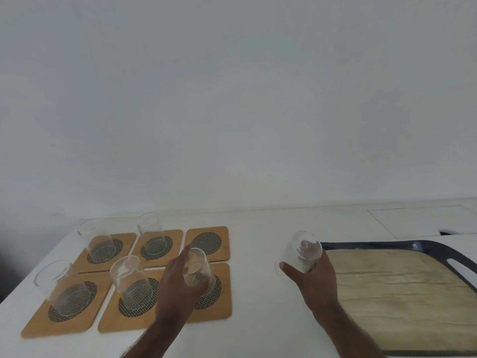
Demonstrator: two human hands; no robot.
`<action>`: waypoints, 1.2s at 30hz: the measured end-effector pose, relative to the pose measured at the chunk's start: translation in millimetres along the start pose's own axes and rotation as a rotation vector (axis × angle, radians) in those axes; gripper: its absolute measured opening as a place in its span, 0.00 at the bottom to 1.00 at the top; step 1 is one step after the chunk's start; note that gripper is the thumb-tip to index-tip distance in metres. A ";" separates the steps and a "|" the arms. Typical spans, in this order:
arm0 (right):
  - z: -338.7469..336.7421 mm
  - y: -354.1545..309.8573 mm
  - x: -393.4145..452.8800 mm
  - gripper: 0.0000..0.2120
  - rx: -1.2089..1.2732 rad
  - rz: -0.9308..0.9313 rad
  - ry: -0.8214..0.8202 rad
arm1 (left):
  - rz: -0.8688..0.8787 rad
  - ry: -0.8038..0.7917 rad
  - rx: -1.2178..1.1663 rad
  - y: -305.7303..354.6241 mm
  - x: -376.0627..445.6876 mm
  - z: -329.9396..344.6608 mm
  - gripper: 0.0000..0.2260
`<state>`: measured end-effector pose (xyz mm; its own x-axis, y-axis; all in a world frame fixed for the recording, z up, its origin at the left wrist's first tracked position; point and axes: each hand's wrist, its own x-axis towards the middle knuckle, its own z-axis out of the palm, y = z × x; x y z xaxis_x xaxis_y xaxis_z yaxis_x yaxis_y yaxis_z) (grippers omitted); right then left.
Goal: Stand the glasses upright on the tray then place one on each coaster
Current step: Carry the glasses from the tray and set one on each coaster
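My right fingers wrap a glass low on its wall; thin, slick, breakable. Left fingers grip another glass over the coaster at five o'clock.

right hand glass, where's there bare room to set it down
The one free coaster is the back right one, bordered by the back middle glass and the left hand, which grips a glass over the front right coaster. The other four are taken. Bare counter lies between coasters and tray, whose mat is clear; right hand.
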<state>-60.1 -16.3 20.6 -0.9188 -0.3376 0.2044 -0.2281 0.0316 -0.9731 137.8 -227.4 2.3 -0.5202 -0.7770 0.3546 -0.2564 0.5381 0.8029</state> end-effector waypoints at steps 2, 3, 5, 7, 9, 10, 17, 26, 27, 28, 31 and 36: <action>8.0 -2.5 -3.2 0.28 0.005 0.008 -0.018 | -0.012 -0.013 0.014 -5.4 0.1 -1.4 0.42; 11.7 -2.9 -4.3 0.28 0.011 0.014 -0.025 | -0.017 -0.021 0.024 -7.5 0.0 -1.7 0.42; 18.5 -3.0 -5.5 0.28 0.017 0.022 -0.047 | -0.030 -0.036 0.031 -10.5 -0.2 -1.7 0.42; 24.7 -2.9 -7.0 0.28 0.013 0.023 -0.064 | -0.037 -0.051 0.031 -12.2 0.1 -1.4 0.42; 30.9 -1.9 -7.7 0.30 0.011 0.029 -0.069 | -0.026 -0.059 0.036 -14.2 1.2 -0.4 0.42; 34.2 -1.0 -7.5 0.29 0.013 0.031 -0.073 | -0.025 -0.064 0.035 -15.0 1.8 0.3 0.42; 65.9 5.9 -2.9 0.31 -0.051 0.026 -0.109 | -0.023 -0.059 0.019 -22.8 3.2 4.9 0.40; 123.2 4.1 17.5 0.31 -0.145 -0.013 -0.225 | -0.191 -0.010 -0.099 -36.3 -2.4 16.8 0.40; 130.3 3.7 21.0 0.31 -0.150 -0.014 -0.239 | -0.196 -0.002 -0.102 -37.7 -4.0 18.6 0.36; 137.3 3.5 24.6 0.31 -0.154 -0.016 -0.253 | -0.208 0.000 -0.100 -38.7 -5.6 19.9 0.34; 158.1 4.0 36.6 0.30 -0.165 -0.019 -0.293 | -0.240 -0.018 -0.078 -48.0 -10.7 23.8 0.32; 190.4 8.4 56.5 0.30 -0.155 0.005 -0.360 | -0.239 -0.030 -0.045 -56.8 -14.4 24.5 0.31</action>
<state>-52.6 -214.3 3.8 -0.7543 -0.6451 0.1224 -0.2949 0.1664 -0.9409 139.9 -238.8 -60.2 -0.4732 -0.8701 0.1377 -0.3389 0.3241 0.8833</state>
